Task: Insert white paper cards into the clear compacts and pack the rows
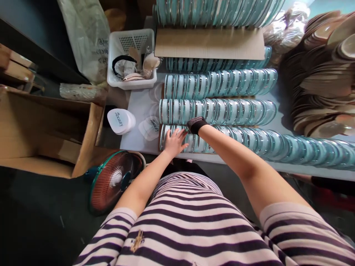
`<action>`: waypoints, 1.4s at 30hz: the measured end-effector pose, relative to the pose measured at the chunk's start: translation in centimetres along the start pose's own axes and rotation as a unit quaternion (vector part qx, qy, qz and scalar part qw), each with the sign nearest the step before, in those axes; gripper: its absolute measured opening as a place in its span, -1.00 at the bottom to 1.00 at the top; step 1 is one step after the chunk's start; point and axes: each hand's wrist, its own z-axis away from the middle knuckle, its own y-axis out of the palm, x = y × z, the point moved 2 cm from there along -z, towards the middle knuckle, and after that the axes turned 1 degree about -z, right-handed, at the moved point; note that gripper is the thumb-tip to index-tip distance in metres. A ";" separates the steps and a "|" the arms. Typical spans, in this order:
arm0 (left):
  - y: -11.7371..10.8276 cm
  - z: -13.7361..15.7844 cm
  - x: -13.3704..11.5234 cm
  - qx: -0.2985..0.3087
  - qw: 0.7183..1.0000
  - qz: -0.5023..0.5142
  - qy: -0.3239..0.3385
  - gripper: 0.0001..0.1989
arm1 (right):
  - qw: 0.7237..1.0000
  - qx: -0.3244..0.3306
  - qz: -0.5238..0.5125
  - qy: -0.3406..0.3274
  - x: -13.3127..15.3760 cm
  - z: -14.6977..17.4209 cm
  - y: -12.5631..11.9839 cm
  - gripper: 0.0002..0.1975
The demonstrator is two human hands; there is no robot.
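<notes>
My bare left hand (175,142) lies on the left end of the nearest row of clear, teal-tinted round plastic pieces (244,137), fingers spread. My right hand (196,124) wears a dark speckled glove with a black cuff. It rests just right of the left hand, over the gap between the nearest row and the second row (222,111). Its fingers are bunched and mostly hidden, so I cannot tell whether they grip a piece. To the left stands a stack of white rounded cards (116,121) with "beauty" lettering. Beside it is another, paler lettered stack (149,128).
A white basket (111,66) holds headbands and wrapped items. Cardboard (209,43) lies across the back rows, with more round pieces above. Brown stacked discs (327,85) fill the right. An open carton (85,144) and a fan (111,184) stand at the left.
</notes>
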 end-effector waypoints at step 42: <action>1.8 -2.0 -5.0 0.019 0.999 -0.015 0.049 -0.38 | 0.997 -0.023 -0.053 0.059 -5.7 3.4 2.2 -0.67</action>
